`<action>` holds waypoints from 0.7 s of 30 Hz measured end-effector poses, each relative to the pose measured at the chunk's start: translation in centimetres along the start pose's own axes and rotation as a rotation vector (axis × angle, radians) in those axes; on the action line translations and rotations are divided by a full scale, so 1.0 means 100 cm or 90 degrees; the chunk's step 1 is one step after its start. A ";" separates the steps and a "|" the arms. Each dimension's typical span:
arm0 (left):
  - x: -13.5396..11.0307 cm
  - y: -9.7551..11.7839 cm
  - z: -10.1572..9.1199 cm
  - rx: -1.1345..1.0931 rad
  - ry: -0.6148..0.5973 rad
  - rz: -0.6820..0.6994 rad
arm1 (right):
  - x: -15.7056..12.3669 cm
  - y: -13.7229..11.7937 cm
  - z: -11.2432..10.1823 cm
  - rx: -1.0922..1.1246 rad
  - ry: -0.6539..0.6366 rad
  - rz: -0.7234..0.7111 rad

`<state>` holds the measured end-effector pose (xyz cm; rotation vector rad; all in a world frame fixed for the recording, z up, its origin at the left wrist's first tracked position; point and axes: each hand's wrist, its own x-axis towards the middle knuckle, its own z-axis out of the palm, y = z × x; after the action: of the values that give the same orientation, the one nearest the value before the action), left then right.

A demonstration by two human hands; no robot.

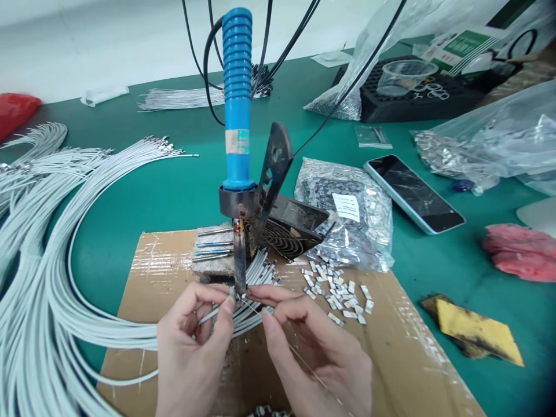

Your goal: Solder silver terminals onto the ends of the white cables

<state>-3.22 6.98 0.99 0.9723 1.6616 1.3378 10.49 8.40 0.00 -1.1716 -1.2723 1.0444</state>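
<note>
A soldering iron with a ribbed blue handle (238, 87) stands upright in a stand, its tip (240, 272) pointing down. Just under that tip, my left hand (195, 347) pinches the end of a white cable (139, 380), its small metal piece mostly hidden by the fingertips. My right hand (321, 347) is closed on a thin solder wire (309, 369), whose upper end reaches the iron's tip. Behind both hands a bundle of white cables (249, 318) lies across the cardboard (165, 255).
Small metal clips (343, 295) are scattered on the cardboard at right. Thick white cable bundles (56, 255) fill the left. A bag of parts (347, 208), a phone (414, 194) and a stained yellow sponge (478, 330) lie on the green table (191, 202). Black cords hang overhead.
</note>
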 end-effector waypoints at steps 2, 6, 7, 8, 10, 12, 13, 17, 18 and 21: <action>0.000 0.000 0.000 -0.004 0.000 0.004 | 0.000 0.000 0.000 0.003 0.002 0.002; 0.000 -0.001 0.000 -0.009 0.001 0.002 | 0.000 0.000 0.000 0.004 0.001 0.006; 0.001 -0.001 0.001 -0.010 0.002 0.001 | 0.000 0.000 0.000 0.003 0.001 0.007; 0.001 0.000 0.000 -0.011 0.004 0.001 | -0.001 0.000 0.000 0.003 0.002 0.006; 0.000 0.000 0.000 -0.008 0.009 0.002 | -0.001 0.001 0.000 0.002 0.003 0.001; 0.000 0.001 0.000 -0.003 0.014 0.010 | 0.000 0.001 0.000 0.002 0.003 -0.007; -0.001 0.002 -0.001 -0.001 0.016 0.015 | 0.000 0.001 0.000 0.002 0.003 -0.011; 0.001 0.002 0.000 0.007 0.016 0.024 | 0.000 -0.002 0.001 0.006 0.005 -0.017; 0.002 0.002 0.000 0.009 0.014 0.024 | 0.000 -0.002 0.001 0.006 0.004 -0.015; 0.004 0.002 0.001 0.010 0.012 0.020 | 0.000 -0.002 0.001 0.001 0.002 -0.004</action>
<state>-3.26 7.39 1.15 1.0016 1.6800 1.3609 10.35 8.38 0.24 -1.1666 -1.2717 1.0378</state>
